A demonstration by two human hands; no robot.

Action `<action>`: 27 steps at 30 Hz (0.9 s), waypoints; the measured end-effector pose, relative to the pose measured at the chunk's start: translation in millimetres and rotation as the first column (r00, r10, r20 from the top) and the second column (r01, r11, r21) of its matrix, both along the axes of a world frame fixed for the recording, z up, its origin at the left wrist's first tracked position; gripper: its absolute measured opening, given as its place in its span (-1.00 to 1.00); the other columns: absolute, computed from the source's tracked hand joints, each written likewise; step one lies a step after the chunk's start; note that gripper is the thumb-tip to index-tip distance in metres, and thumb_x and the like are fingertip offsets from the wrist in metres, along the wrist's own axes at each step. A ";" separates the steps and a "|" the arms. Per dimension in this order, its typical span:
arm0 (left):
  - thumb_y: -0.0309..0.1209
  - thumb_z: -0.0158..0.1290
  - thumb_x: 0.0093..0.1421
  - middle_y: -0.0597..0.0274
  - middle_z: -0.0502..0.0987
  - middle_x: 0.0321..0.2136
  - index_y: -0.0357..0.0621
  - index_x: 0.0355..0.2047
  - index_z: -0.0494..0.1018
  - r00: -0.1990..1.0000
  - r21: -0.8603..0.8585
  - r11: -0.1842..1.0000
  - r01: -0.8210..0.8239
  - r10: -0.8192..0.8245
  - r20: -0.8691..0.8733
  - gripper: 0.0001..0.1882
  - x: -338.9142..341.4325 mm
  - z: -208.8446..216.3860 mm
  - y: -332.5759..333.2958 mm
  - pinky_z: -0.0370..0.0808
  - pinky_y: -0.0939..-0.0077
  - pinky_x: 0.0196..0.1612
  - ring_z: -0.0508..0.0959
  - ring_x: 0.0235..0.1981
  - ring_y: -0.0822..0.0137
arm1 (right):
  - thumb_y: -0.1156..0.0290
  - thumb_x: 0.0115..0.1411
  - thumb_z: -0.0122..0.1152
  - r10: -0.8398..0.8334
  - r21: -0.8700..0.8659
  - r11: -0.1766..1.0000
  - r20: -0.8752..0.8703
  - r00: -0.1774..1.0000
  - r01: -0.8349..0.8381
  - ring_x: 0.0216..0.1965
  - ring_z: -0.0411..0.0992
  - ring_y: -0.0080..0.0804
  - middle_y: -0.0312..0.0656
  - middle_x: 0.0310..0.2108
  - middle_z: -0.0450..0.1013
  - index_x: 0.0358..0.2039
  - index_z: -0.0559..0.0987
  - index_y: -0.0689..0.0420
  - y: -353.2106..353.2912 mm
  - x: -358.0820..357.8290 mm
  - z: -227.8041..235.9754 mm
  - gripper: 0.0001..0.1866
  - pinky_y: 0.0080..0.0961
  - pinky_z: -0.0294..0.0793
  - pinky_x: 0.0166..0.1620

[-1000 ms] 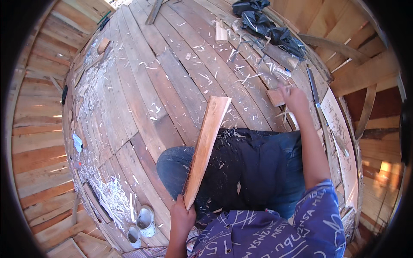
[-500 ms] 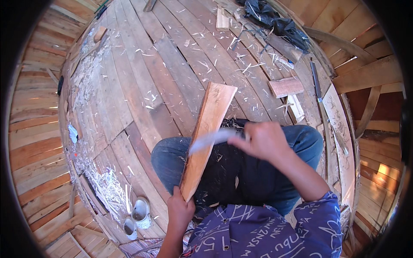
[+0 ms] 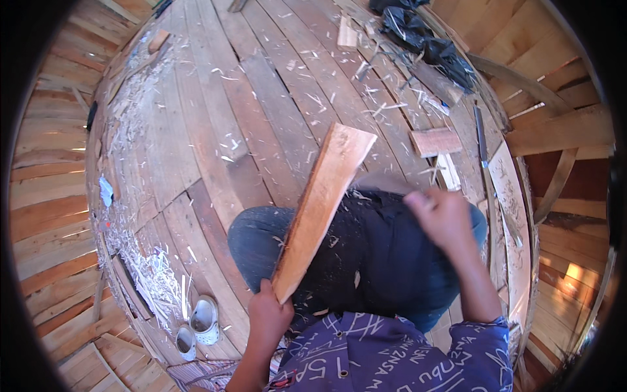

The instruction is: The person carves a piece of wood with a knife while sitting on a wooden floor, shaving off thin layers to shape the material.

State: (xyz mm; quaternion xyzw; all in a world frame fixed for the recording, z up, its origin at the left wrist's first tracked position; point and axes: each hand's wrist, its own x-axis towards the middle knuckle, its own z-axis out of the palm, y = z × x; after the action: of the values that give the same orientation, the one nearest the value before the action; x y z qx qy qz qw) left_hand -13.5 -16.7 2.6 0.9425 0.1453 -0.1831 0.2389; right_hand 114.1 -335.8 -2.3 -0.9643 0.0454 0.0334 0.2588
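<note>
A long, rough-edged wooden board (image 3: 323,202) slants up across my left thigh, its wider end away from me. My left hand (image 3: 269,317) grips the narrow lower end. On the right, my right hand (image 3: 441,215) is closed round the handle of a large curved knife (image 3: 380,181). Motion blurs its blade, which points left toward the board's far half; whether it touches the board I cannot tell. Under both lies a dark cloth (image 3: 385,242) over my lap, sprinkled with small chips.
Wood shavings (image 3: 160,281) heap on the plank floor (image 3: 215,130) at left, beside a pair of pale clogs (image 3: 205,320). Far right lie black plastic (image 3: 424,39), a short wood block (image 3: 436,142) and a long dark-handled tool (image 3: 481,134). Plank walls (image 3: 52,228) rise around.
My right hand has swung the knife right and slightly up, off the board's middle. The board's far end has shifted a little right; my left hand keeps its grip.
</note>
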 end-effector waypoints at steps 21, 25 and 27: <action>-0.54 0.02 0.02 -0.37 0.44 -0.60 -0.38 -0.38 0.26 1.000 -0.004 1.000 0.003 -0.003 -0.025 -0.80 1.1 0.1 -1.2 0.43 -0.08 -0.43 0.49 -0.44 -0.35 | -0.13 0.14 0.16 -0.237 -0.011 0.971 -0.071 0.969 0.237 -0.50 0.48 0.10 0.17 -0.63 0.43 -0.61 0.54 0.31 -37.7 27.6 -27.6 -0.37 -0.14 0.42 -0.37; -0.55 0.03 0.01 -0.37 0.44 -0.60 -0.38 -0.38 0.26 1.000 -0.026 1.000 0.012 -0.012 -0.023 -0.80 -0.5 -1.3 1.6 0.43 -0.08 -0.43 0.49 -0.45 -0.35 | -0.13 0.03 0.27 0.201 0.077 0.977 -0.014 0.980 -0.199 -0.58 0.48 0.05 0.03 -0.72 0.41 -0.67 0.52 0.20 35.2 -18.4 -9.7 -0.43 -0.13 0.46 -0.47; -0.55 0.02 0.02 -0.37 0.44 -0.61 -0.38 -0.38 0.25 1.000 -0.037 0.999 0.009 -0.009 0.007 -0.80 -3.9 -5.1 -0.4 0.43 -0.07 -0.43 0.49 -0.45 -0.35 | -0.23 0.06 0.18 0.338 0.034 0.941 -0.083 0.937 -0.337 -0.59 0.48 0.03 -0.01 -0.72 0.43 -0.68 0.52 0.18 54.1 -17.4 -9.8 -0.37 -0.12 0.48 -0.48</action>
State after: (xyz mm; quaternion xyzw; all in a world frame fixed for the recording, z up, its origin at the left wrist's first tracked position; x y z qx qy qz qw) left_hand -17.5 -17.0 -2.5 0.9392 0.1369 -0.1835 0.2558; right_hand 96.7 -281.6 -12.1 -0.9528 -0.1096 0.1201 0.2564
